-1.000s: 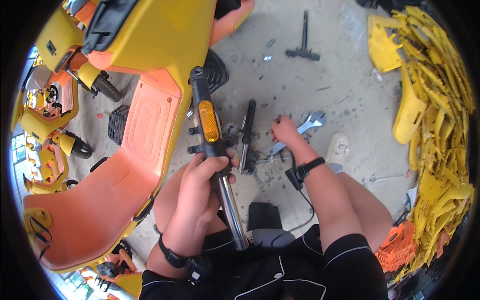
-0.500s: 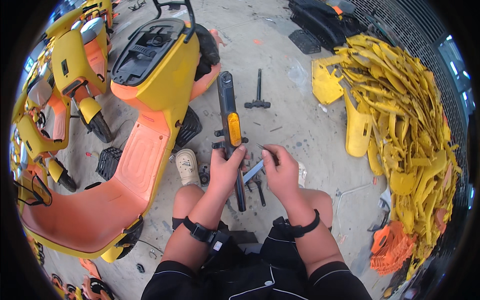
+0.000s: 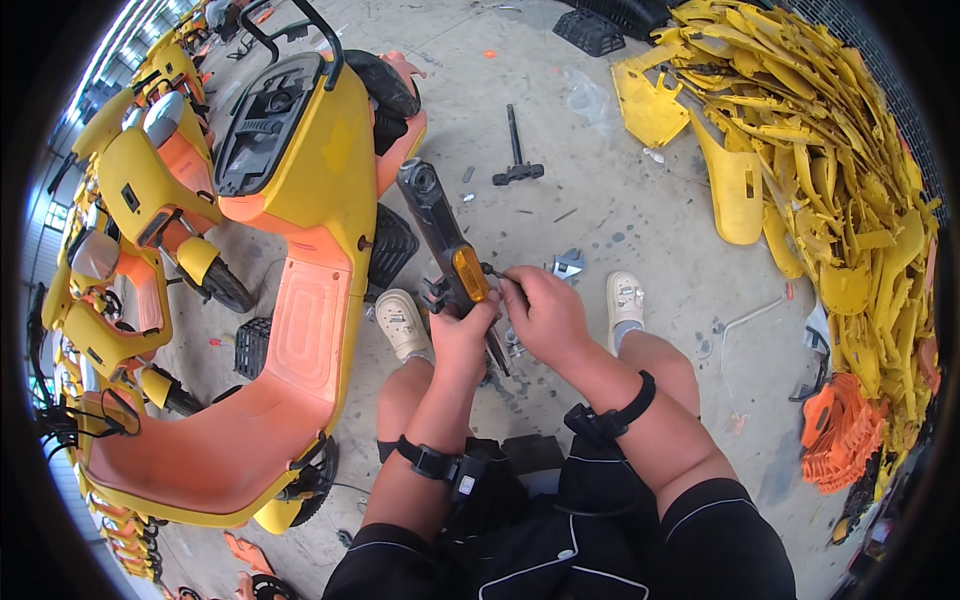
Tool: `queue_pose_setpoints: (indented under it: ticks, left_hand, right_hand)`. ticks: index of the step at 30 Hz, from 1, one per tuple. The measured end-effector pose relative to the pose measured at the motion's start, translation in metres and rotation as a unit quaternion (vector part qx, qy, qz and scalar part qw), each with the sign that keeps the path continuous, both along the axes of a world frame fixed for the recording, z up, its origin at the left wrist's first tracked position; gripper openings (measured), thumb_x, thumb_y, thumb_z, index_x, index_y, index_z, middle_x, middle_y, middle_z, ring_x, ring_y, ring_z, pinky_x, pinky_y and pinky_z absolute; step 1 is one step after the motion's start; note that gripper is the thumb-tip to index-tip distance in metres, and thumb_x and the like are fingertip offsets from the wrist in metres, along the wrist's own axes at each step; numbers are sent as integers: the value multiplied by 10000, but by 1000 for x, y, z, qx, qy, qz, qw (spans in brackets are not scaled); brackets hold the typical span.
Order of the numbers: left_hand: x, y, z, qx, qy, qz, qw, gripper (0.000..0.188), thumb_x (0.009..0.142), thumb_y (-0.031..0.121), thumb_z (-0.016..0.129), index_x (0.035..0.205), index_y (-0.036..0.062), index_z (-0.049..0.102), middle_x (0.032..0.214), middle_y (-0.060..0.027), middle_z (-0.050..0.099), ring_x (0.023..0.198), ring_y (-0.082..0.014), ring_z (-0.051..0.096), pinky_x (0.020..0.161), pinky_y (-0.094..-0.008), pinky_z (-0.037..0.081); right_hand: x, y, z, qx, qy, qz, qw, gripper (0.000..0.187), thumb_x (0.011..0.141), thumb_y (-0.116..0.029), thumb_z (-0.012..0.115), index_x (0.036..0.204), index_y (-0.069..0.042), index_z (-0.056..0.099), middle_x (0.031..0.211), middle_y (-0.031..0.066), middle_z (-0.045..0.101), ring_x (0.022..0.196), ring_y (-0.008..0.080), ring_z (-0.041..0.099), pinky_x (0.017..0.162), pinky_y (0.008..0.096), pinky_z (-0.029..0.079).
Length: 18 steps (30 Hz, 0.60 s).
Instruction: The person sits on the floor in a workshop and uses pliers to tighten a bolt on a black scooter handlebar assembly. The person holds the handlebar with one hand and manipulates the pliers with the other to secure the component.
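Observation:
My left hand (image 3: 462, 345) is closed round the lower part of a black tubular fork leg (image 3: 428, 203), which tilts with its top end away from me to the left. An amber reflector (image 3: 468, 272) sits on its face, just above my left thumb. Black lugs stick out from the tube beside the reflector. My right hand (image 3: 548, 312) is at the tube's right side, thumb and fingers pinched near a small dark stud (image 3: 491, 269). What the pinch holds is hidden by the fingers.
At my left stands a yellow and orange scooter (image 3: 312, 310), with more scooters behind it. A heap of yellow panels (image 3: 800, 150) rises on the right, orange parts (image 3: 845, 435) at its foot. A black T-shaped stem (image 3: 516, 172) and a clear plastic bag (image 3: 590, 97) lie ahead on the floor.
The fork leg has tilted further left at its top. My right hand has moved in from beside the tube to its side by the reflector. The head view has shifted.

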<state>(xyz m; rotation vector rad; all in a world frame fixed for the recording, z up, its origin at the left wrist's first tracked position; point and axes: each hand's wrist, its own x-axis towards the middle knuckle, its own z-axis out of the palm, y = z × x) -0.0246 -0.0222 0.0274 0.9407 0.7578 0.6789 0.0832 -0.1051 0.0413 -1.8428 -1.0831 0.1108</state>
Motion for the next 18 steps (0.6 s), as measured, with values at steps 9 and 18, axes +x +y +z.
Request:
queue_pose_setpoints:
  ticks: [9,18]
  left_hand:
    - [-12,-10,-3,-39,-48,9,998,176,880,8,628,1053,-26,629,977,-98,669,892,-189,645,830,-317,514]
    - [-12,-9,-10,-38,-64,23,997,183,877,14,669,1055,-21,640,1011,-93,673,948,-191,648,859,-337,525]
  right_hand:
    - [-13,-11,6,2,133,-2,991,156,947,-186,606,968,-33,630,813,174,673,740,387,656,624,450,501]
    - [-15,-7,10,-31,106,-12,994,159,958,-186,614,983,-30,633,802,167,679,707,362,666,605,421,507]
